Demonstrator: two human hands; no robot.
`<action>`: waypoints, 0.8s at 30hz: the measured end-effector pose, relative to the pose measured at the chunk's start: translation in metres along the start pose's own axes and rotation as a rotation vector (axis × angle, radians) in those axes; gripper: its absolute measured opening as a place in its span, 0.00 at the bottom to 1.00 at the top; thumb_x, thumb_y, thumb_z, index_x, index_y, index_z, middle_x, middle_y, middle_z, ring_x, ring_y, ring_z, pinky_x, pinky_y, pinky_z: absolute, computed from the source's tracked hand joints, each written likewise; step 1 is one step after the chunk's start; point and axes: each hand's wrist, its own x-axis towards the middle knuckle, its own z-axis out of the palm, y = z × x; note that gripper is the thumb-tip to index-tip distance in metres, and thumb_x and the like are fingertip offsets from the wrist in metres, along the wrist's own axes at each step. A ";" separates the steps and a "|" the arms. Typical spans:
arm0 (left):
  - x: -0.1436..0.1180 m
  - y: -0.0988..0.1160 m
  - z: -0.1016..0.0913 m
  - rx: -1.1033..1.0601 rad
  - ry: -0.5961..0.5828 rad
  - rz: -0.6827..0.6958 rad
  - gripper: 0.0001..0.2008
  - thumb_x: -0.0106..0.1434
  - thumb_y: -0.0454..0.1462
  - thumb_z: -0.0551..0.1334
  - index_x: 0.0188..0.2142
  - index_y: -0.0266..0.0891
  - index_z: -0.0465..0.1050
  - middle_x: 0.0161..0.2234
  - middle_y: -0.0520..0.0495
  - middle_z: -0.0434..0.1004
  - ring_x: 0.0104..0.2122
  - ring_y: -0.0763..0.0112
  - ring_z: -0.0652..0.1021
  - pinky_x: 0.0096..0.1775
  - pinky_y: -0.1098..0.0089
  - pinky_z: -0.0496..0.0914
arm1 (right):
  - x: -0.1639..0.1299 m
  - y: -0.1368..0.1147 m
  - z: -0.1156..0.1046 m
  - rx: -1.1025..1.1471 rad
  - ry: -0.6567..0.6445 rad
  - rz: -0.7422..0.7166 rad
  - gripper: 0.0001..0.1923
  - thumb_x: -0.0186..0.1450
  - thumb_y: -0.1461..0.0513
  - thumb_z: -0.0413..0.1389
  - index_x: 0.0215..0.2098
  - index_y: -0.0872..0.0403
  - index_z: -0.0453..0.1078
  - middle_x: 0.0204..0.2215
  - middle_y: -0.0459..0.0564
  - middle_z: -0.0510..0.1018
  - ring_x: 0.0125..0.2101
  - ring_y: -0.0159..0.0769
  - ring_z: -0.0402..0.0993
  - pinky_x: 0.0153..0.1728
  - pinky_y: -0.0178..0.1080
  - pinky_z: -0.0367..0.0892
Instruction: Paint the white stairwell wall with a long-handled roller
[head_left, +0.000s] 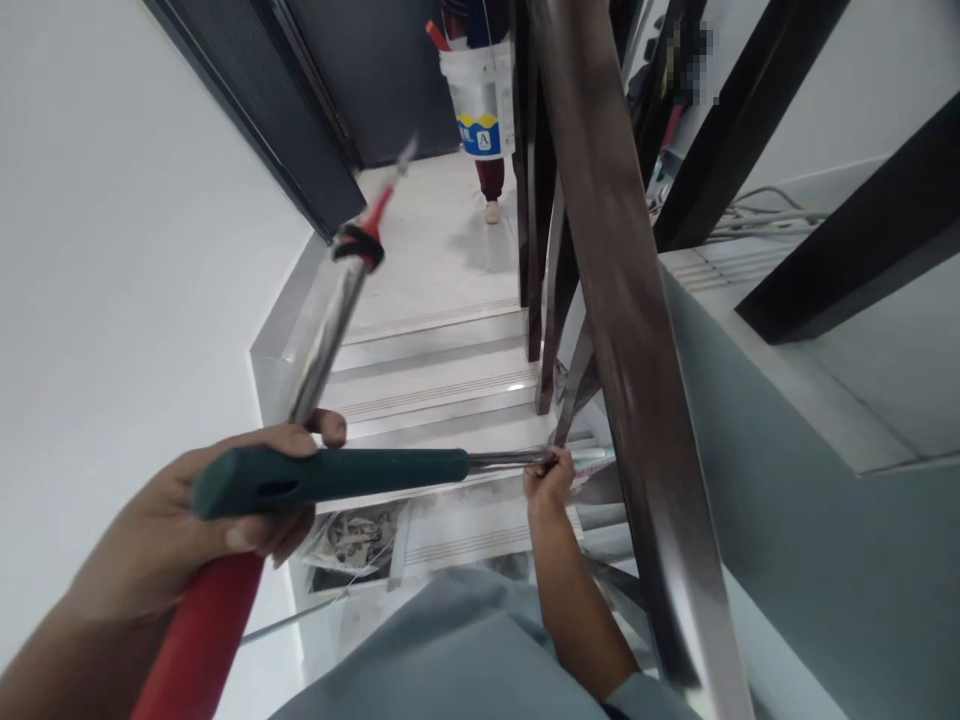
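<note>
Stairs (442, 370) descend ahead, wall (112, 250) on the left, handrail (622, 300) right, bucket (480, 100) beyond.

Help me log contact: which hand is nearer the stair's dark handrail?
Right. The right hand reaches down beside the handrail; the left hand is well off it, gripping two tools.

Open room is found down the middle of the stairs (442, 375), between the white wall (112, 300) on the left and the dark handrail (622, 330) on the right. Passage to the right is barred by the handrail and its balusters (551, 300). The landing is partly blocked by a person's leg (491, 185) and a white bucket (480, 100).
</note>
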 end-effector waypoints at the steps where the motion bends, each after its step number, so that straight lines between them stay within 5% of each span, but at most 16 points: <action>1: -0.003 0.001 -0.004 -0.017 -0.008 0.012 0.19 0.38 0.43 0.77 0.32 0.51 0.79 0.40 0.54 0.77 0.16 0.81 0.70 0.17 0.76 0.66 | 0.000 -0.004 0.008 0.044 0.001 0.008 0.10 0.50 0.62 0.51 0.15 0.53 0.53 0.10 0.39 0.64 0.08 0.20 0.50 0.07 0.25 0.46; 6: -0.002 -0.008 0.000 -0.001 -0.183 0.032 0.18 0.43 0.34 0.74 0.35 0.53 0.80 0.42 0.51 0.77 0.16 0.82 0.68 0.18 0.75 0.68 | 0.023 -0.015 0.027 0.055 -0.098 0.061 0.13 0.50 0.63 0.50 0.15 0.52 0.48 0.10 0.38 0.62 0.08 0.19 0.49 0.08 0.25 0.45; 12: 0.011 -0.014 0.038 0.080 -0.038 -0.017 0.17 0.47 0.40 0.73 0.38 0.43 0.79 0.34 0.48 0.77 0.20 0.78 0.70 0.23 0.75 0.67 | 0.025 -0.002 -0.001 -0.057 0.179 0.090 0.12 0.52 0.66 0.46 0.15 0.51 0.46 0.06 0.35 0.52 0.06 0.22 0.46 0.07 0.27 0.44; 19: -0.005 0.006 0.018 0.001 -0.043 0.178 0.18 0.43 0.45 0.75 0.36 0.51 0.78 0.41 0.53 0.76 0.15 0.80 0.69 0.17 0.73 0.66 | -0.003 -0.014 0.016 -0.021 -0.013 0.016 0.12 0.52 0.62 0.50 0.17 0.52 0.49 0.08 0.36 0.56 0.08 0.21 0.49 0.08 0.26 0.46; 24: -0.004 -0.002 0.020 0.031 -0.027 0.036 0.19 0.41 0.42 0.76 0.35 0.49 0.79 0.43 0.51 0.75 0.16 0.80 0.71 0.18 0.74 0.67 | 0.006 -0.004 0.018 -0.014 0.058 -0.003 0.13 0.52 0.61 0.50 0.18 0.51 0.48 0.10 0.36 0.59 0.08 0.20 0.49 0.08 0.25 0.45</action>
